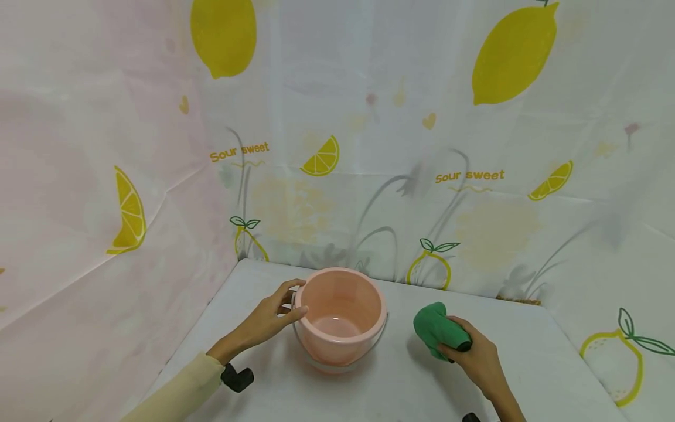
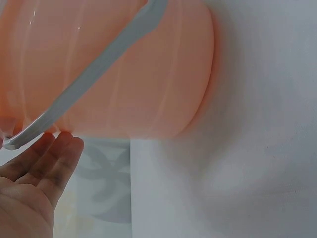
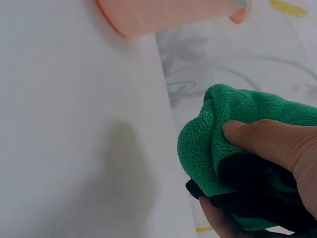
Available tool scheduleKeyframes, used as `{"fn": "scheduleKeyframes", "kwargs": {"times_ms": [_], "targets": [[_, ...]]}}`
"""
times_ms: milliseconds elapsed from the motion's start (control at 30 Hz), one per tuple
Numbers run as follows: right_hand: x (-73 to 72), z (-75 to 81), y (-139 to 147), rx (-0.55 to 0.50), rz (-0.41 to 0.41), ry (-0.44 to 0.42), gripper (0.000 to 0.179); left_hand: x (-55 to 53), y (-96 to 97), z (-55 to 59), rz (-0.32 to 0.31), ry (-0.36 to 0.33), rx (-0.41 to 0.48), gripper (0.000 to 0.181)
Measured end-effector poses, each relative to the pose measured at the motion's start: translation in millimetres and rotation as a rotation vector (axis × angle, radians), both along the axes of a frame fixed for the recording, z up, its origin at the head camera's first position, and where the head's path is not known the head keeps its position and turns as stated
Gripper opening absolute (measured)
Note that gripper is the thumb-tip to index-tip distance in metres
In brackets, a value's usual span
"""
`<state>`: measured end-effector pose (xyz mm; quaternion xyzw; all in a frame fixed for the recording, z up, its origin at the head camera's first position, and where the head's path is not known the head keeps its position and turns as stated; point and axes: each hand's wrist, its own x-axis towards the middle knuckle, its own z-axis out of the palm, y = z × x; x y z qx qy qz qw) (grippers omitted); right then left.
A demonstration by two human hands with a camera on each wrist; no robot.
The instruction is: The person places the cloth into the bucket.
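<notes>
A pink bucket (image 1: 333,351) stands upright on the white table (image 1: 390,390), its mouth facing up and its grey handle (image 2: 89,74) lowered across the near side of the wall. The left hand (image 1: 271,316) touches the bucket at its left side, near the rim: the fingertips rest against the outside and the thumb lies along the rim's edge. In the left wrist view the fingers are nearly straight, close together, and touch the wall just below the handle's end without curling round it.

The right hand (image 1: 477,354) grasps a bunched green cloth (image 1: 437,328), thumb pressed on one side and fingers beneath. The cloth is to the right of the bucket, apart from it, and held above the table, where a shadow falls. Black parts show among its folds.

A pale sleeve (image 1: 181,387) covers the left forearm, with a black piece (image 1: 239,379) at the wrist. Lemon-printed sheeting (image 1: 343,105) surrounds the table's far side and flanks.
</notes>
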<state>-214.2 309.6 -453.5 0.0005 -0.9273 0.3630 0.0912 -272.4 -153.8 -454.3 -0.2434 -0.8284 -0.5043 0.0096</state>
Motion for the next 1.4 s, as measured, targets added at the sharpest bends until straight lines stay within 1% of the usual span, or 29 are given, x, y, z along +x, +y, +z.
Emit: {"fn": "scheduleKeyframes", "kwargs": {"times_ms": [533, 767, 1033, 1233, 1400], "targets": [[2.1, 12.8, -6.0, -0.037, 0.019, 0.034, 0.072, 1.8, 0.8, 4.2, 0.014, -0.012, -0.008, 0.059], [4.5, 19.1, -9.6, -0.045, 0.023, 0.046, 0.072, 1.3, 0.9, 2.3, 0.008, -0.018, -0.008, 0.059], [4.3, 23.7, -12.7, -0.047, 0.038, 0.092, 0.072, 0.9, 1.0, 1.7, 0.004, -0.016, -0.002, 0.059], [3.6, 27.0, -15.2, -0.067, 0.038, 0.084, 0.072, 2.3, 1.1, 3.2, 0.001, -0.021, -0.004, 0.059], [3.6, 30.9, -18.1, -0.081, 0.052, 0.098, 0.07, 2.4, 0.9, 3.7, -0.003, -0.022, -0.008, 0.059]]}}
